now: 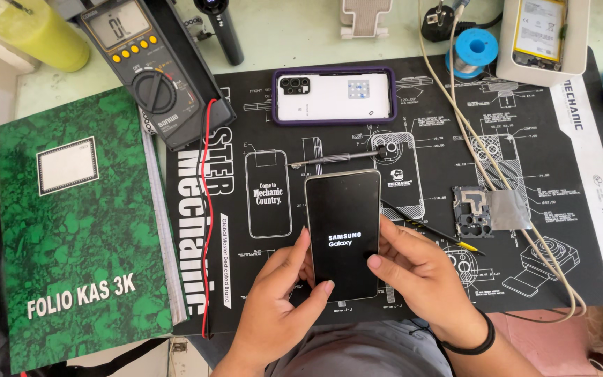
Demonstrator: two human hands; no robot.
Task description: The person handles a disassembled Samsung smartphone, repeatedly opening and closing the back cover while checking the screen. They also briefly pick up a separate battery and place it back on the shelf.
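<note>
Between my left hand and my right hand I hold a phone whose tall black screen shows small white lettering at its middle. At the top left, a dark multimeter has a grey rectangular display above yellow buttons. On my left lies a green marbled ledger with a white rectangular label edged in black.

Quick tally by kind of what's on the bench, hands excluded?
Phones and phone parts: 3 (lit smartphone, back cover in purple case, opened phone with battery)
Meters: 1 (multimeter)
Hand tools: 2 (tweezers, screwdriver)
Books: 1 (green ledger)
Solder spools: 1 (blue spool)
Total: 8
</note>
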